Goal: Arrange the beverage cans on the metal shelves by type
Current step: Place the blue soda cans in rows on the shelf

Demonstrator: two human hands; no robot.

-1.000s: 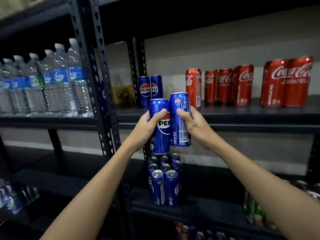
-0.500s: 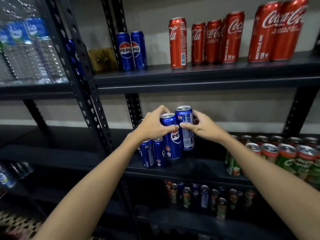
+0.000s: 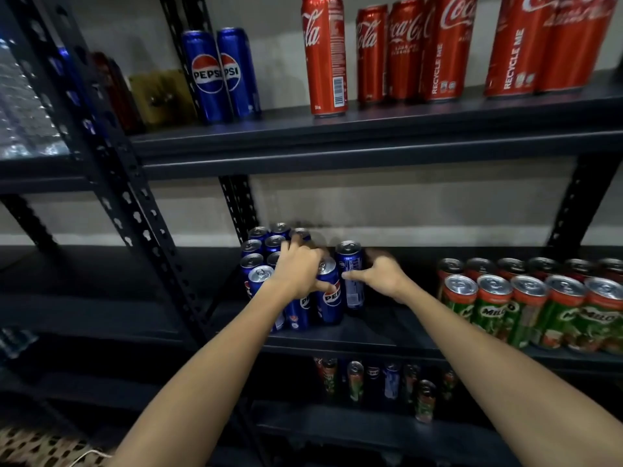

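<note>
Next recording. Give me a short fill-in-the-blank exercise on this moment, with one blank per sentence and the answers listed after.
1. The left hand holds a blue can labelled ____.
2. The right hand holds another blue can on the ____ shelf.
3. The green cans to the right of that hand read ____.
4. The cans on the upper shelf marked RECYCLE ME are ____ in colour.

Missing words: Pepsi; middle; Milo; red
</note>
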